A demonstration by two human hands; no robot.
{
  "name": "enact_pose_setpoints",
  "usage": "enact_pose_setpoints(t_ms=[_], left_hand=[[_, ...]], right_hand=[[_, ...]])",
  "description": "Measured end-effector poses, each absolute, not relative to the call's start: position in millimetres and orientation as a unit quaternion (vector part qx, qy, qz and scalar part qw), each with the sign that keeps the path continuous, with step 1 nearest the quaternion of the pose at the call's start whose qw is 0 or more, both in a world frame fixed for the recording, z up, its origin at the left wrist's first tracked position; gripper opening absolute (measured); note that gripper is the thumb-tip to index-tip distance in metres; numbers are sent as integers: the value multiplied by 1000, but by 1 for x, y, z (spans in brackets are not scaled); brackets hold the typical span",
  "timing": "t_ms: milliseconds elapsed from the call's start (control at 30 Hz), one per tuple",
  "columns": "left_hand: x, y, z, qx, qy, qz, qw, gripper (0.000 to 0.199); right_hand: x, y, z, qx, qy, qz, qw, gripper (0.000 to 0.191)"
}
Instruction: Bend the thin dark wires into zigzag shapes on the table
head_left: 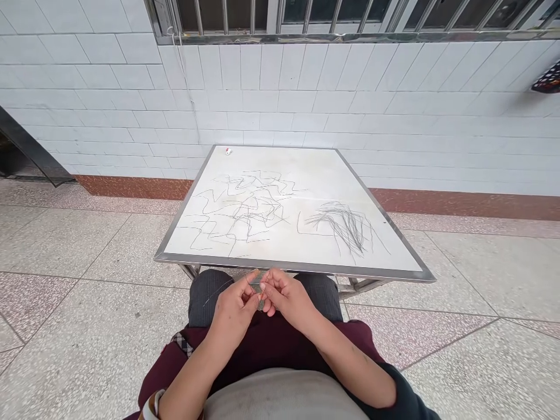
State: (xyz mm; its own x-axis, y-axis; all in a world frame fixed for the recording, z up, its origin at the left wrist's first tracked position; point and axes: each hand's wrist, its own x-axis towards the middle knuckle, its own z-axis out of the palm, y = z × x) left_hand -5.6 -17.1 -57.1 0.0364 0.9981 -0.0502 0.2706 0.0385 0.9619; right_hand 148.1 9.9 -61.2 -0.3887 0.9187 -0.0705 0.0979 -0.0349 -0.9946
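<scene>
My left hand [236, 303] and my right hand [286, 294] meet just in front of the table's near edge, above my lap. Between my left thumb and fingers is pinched a thin dark wire [213, 296], its free end sticking out to the lower left. My right fingertips are closed on the same wire where it crosses the gap between the hands. Several bent, zigzag wires [249, 210] lie spread over the left half of the white table [301, 175]. A denser bundle of wires [350, 224], mostly straighter or bent once, lies on the right half.
A small white and red object [228, 151] sits at the table's far left corner. Behind the table rises a white tiled wall [297, 111] with a barred window [306, 17]. A dark patterned item [548, 79] juts in at the far right. Speckled tiles [122, 315] cover the floor.
</scene>
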Motion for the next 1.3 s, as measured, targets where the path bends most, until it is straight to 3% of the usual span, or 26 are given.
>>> enact_pose_setpoints(t_ms=[267,433,700,867,1100,1300], left_hand=[[-6,-11,-56,555,548,403,478,55],[4,-10,-47,587,537,411,446,48],[-23,-6,-57,466,538,437,550,47],[-45,-4,-43,391,534,574,483,42],[-31,-8,-29,516,590,462,416,41],[-31,-12,-24,494,566,515,413,38]], right_hand=[[147,21,-64,-391,-533,653,370,27],[141,24,-64,-337,-481,703,401,22],[161,30,-59,-363,-405,730,414,28],[171,33,-59,-338,-418,750,386,30],[170,30,-55,-334,-436,731,405,33],[169,25,-49,-343,-456,704,423,34]])
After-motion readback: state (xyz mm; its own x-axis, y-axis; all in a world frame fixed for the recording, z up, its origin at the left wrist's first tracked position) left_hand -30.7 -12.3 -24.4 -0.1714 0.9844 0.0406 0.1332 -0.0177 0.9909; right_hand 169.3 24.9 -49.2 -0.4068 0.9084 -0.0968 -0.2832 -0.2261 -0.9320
